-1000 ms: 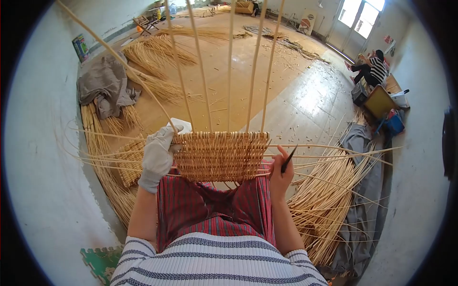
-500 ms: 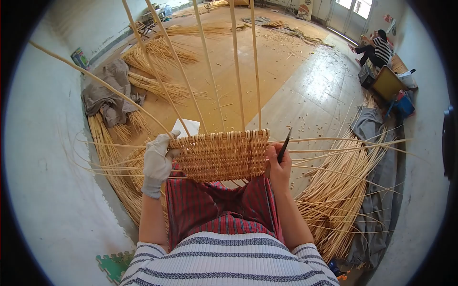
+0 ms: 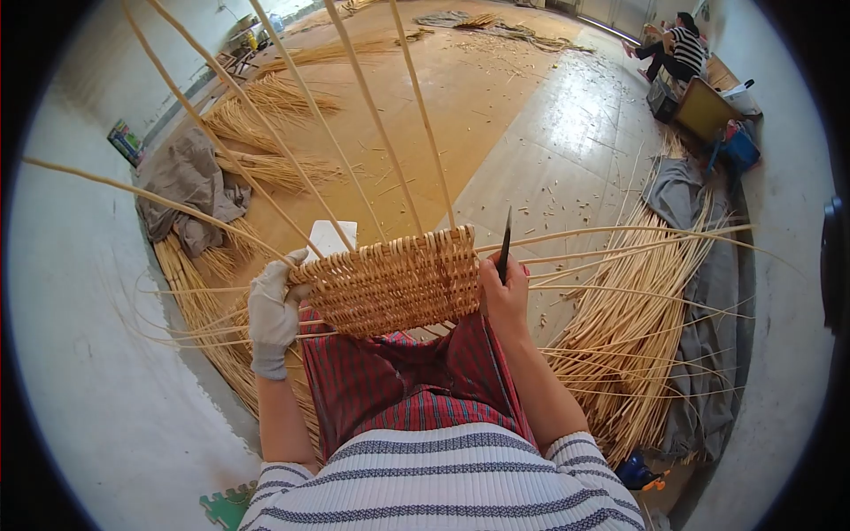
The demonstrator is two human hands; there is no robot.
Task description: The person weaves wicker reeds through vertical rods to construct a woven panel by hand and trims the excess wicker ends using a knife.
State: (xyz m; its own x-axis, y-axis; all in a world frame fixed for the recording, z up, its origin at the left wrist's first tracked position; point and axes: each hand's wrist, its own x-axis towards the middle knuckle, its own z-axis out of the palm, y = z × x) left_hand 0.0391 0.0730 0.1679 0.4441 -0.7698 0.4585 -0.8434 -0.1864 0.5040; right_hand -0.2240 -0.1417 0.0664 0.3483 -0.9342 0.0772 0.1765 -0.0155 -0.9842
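A part-woven wicker basket panel [image 3: 394, 283] rests over my lap, tilted up to the right. Long upright stakes [image 3: 376, 111] rise from its upper edge, and thin weavers stick out at both sides. My left hand [image 3: 275, 310], in a white-grey glove, is closed around the panel's left end. At the right end is my bare right hand [image 3: 506, 299], closed on a slim black knife [image 3: 506, 246] that points upward. Its fingers lie against or just beside the panel; contact is hard to make out.
Bundles of willow rods lie on the left [image 3: 190, 283] and right [image 3: 620, 336]. A grey cloth [image 3: 704, 327] runs under the right bundle; a brown cloth [image 3: 190, 186] covers rods at left. A person [image 3: 677, 53] sits at far right, near a blue bag [image 3: 737, 146].
The panel has turned, its right end rising and its stakes leaning further left. The knife now points more upright. Both hands have shifted slightly left with the panel, and the view has tilted downward.
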